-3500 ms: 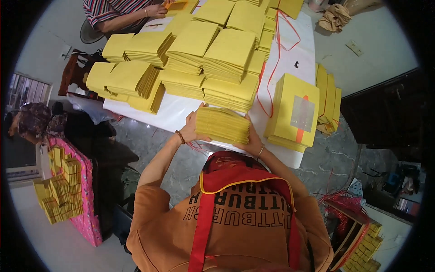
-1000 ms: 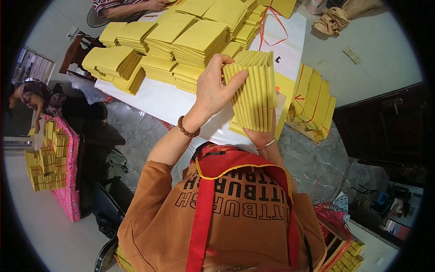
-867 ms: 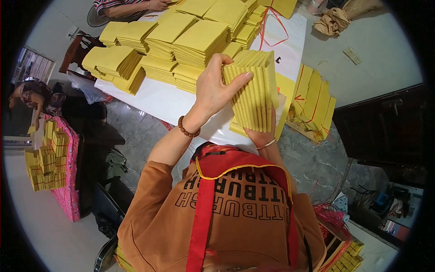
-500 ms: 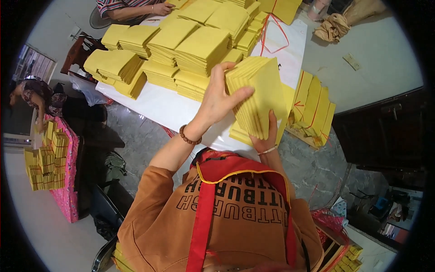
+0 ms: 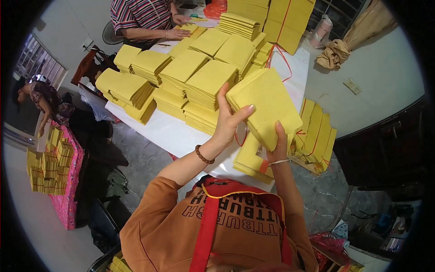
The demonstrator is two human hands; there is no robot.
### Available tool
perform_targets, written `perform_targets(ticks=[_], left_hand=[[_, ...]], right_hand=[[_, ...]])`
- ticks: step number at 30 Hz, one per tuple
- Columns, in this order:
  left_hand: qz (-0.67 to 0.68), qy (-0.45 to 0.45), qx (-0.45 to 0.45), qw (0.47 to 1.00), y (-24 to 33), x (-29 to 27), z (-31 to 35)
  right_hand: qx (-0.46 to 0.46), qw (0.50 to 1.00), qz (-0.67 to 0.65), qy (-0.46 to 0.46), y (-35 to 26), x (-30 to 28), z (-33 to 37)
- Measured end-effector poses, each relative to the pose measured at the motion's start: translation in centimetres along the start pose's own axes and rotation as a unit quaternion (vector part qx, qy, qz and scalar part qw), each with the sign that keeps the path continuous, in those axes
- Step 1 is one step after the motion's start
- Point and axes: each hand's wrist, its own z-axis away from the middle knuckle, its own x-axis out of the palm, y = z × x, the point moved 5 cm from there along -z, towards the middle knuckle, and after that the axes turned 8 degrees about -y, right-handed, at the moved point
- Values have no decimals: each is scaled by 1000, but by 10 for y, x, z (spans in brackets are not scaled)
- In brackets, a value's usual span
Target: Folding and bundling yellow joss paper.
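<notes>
Between both hands I hold a thick stack of yellow paper (image 5: 267, 106), tilted above the near side of the table. My left hand (image 5: 228, 123) grips its left edge, thumb on the top face and fingers behind. At the lower right corner my right hand (image 5: 279, 147) is closed round it, thumb on the front; its other fingers are hidden. Just below lies another yellow stack (image 5: 249, 158) on the white tabletop (image 5: 181, 140). Several piles of folded yellow paper (image 5: 210, 79) rise beyond my left hand.
Across the table a person in a striped top (image 5: 140, 20) handles yellow paper. Red string (image 5: 282, 63) lies at the far right of the tabletop. Tied yellow bundles (image 5: 315, 131) stand beside the table. Another person (image 5: 50, 102) bends over a pink-covered table (image 5: 72, 181) at left.
The held stack has gone from fanned edges to squared up, its broad face now toward me. More of the far side of the table shows, and the co-worker's hands have come into view.
</notes>
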Motion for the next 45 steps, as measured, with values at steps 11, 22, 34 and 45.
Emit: perform_targets(ticks=[11, 22, 34, 45], left_hand=[[-50, 125, -36, 990, 29, -93, -206], [114, 58, -116, 985, -33, -183, -337], [90, 77, -21, 993, -52, -206, -329], [-269, 223, -208, 914, -30, -213, -311]], right_hand=[[79, 988, -67, -111, -37, 76, -218], [105, 992, -48, -54, 9, 70, -362], [54, 997, 24, -39, 33, 53, -371], [102, 993, 55, 11, 45, 55, -373]])
